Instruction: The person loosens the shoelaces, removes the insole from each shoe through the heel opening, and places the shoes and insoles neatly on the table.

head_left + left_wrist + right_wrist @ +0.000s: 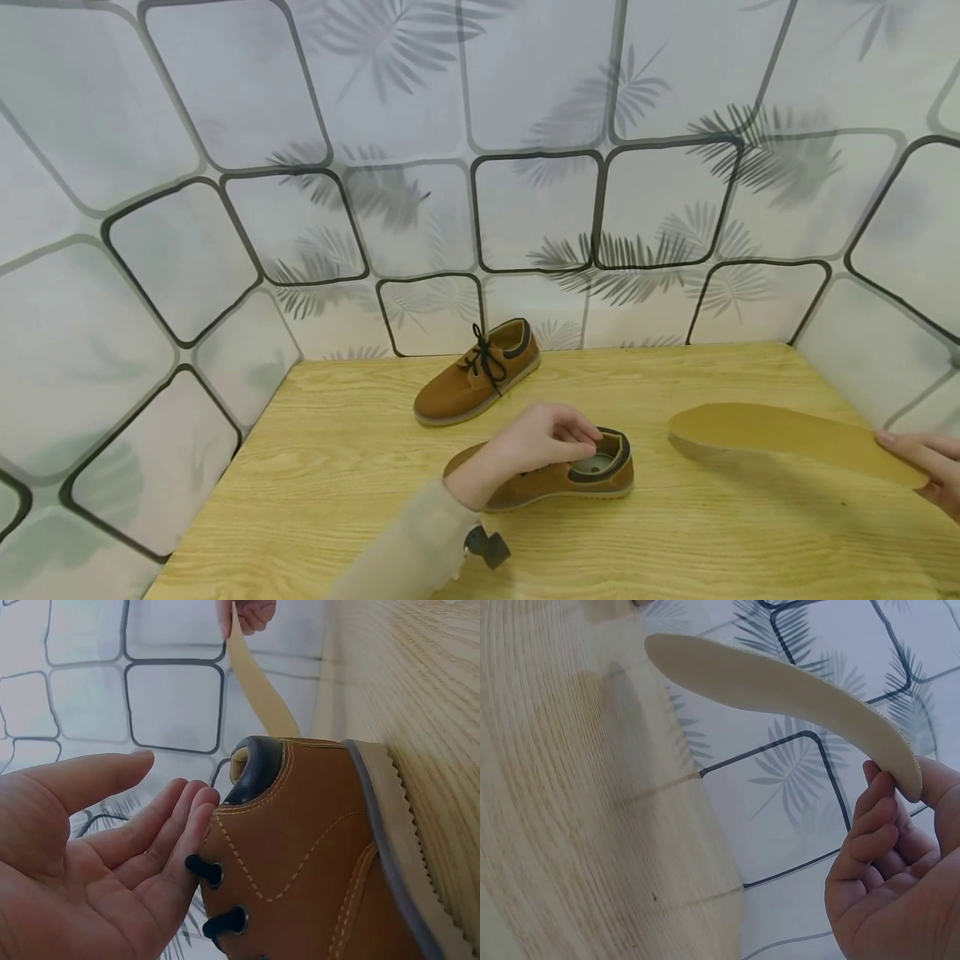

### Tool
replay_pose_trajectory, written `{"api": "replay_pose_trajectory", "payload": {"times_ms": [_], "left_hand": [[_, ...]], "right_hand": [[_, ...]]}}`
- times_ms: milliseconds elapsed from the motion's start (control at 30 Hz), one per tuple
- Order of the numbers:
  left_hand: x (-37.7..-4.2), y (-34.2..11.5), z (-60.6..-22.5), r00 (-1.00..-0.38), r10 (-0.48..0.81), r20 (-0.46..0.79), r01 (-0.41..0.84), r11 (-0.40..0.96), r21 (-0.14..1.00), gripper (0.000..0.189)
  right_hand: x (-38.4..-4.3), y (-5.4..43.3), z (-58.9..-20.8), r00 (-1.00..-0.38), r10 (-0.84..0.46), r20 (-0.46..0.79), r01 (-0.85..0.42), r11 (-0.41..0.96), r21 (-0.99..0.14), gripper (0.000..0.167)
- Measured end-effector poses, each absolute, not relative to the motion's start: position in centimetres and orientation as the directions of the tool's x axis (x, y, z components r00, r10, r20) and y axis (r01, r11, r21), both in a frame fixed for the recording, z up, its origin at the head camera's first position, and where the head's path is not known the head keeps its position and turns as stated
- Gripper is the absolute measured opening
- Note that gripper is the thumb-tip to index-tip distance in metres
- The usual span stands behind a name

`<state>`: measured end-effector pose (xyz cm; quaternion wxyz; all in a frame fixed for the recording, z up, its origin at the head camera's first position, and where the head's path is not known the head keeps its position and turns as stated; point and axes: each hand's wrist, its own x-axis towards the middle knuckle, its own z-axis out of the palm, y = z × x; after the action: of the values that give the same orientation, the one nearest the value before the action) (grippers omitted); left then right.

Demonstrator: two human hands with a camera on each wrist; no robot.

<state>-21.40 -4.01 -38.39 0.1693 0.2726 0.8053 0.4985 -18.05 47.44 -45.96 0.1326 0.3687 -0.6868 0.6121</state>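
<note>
Right hand [933, 471] pinches the insole [780, 432] at three o'clock (sound hold: likely light, bendy); left hand [536, 437], fingers loosely extended, empty, perhaps touches the brown shoe [551, 488].

The left hand [536, 440] reaches out ahead of its wrist [471, 486], with a pale sleeve [412, 542] covering the forearm behind it. Its thumb [97, 778] stands apart from the fingers [154, 851], which are loosely bent in front of the palm and lie side by side. The right hand [896, 862] is well apart, off to the left hand's right, and cut by the head view's edge. It pinches: thumb [939, 781] opposing the fingertips [885, 780], its other fingers curled in toward the palm.
</note>
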Motion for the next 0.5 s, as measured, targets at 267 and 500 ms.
{"api": "replay_pose_trajectory", "payload": {"times_ms": [267,500], "left_hand": [[-21.6,-2.9,-39.0,-0.814,0.580,-0.037,0.252,0.409,0.877,0.020],[-21.5,-2.0,-39.2,-0.816,0.575,-0.062,0.267,0.470,0.842,0.019]], "right_hand": [[-18.6,46.8,-45.6,-0.369,-0.429,0.824,-0.813,0.579,-0.062,0.054],[-18.2,46.6,-45.8,-0.398,-0.398,0.827,-0.803,0.587,-0.103,0.055]]}}
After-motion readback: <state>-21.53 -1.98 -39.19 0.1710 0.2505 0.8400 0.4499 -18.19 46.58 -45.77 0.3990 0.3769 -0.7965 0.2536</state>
